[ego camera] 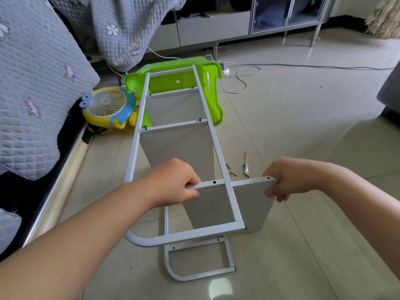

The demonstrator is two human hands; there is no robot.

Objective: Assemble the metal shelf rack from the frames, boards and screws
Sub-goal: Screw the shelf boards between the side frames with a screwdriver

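White board (249, 204) gripped at both edges by left hand (173, 182), right hand (287, 180)

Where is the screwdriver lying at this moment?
In the head view, the screwdriver lies on the floor tiles right of the rack frame, beside loose black screws, just beyond the right hand.

Left hand (173, 182), right hand (287, 180): bare, forearms bare (no sleeves, rings, watch seen)

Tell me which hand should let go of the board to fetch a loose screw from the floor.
Probably the right hand. The screws and screwdriver lie on the floor just beyond it, while the left hand would have to cross the frame.
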